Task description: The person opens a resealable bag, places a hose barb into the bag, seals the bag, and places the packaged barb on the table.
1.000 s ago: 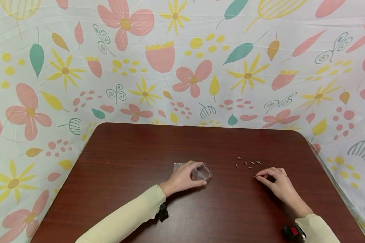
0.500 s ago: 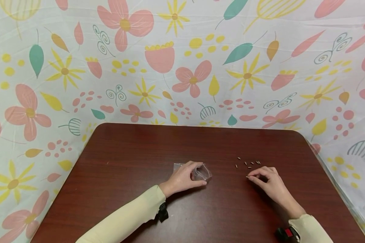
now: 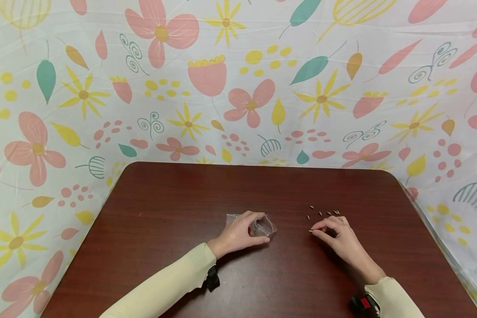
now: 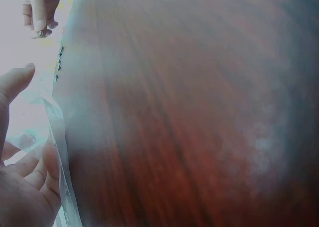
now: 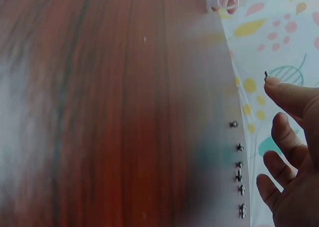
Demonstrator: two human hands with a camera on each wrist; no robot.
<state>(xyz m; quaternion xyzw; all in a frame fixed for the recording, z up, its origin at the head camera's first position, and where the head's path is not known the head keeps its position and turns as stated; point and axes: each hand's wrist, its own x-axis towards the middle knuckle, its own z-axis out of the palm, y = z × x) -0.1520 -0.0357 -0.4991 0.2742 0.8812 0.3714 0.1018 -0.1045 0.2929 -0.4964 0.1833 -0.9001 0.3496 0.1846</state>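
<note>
My left hand [image 3: 236,234] curls round a clear plastic bag [image 3: 264,225] on the table, its mouth facing right between thumb and fingers. In the left wrist view the bag [image 4: 61,152] lies along the fingers. To its right, my right hand [image 3: 343,242] pinches one tiny metal piece [image 3: 312,230] between thumb and forefinger, apart from the bag. The right wrist view shows that piece [image 5: 266,75] at the fingertips, the other fingers loosely bent. Several similar small metal pieces [image 3: 320,213] lie scattered behind the right hand, which partly covers one.
The brown wooden table [image 3: 175,194] has rounded far corners. Behind and beside it hangs a white cloth [image 3: 222,106] with flowers and leaves printed on it. Dark bands with small devices [image 3: 212,278] sit on both wrists.
My right hand has moved left toward the bag with the small piece pinched in it. The left hand and the bag have stayed in place.
</note>
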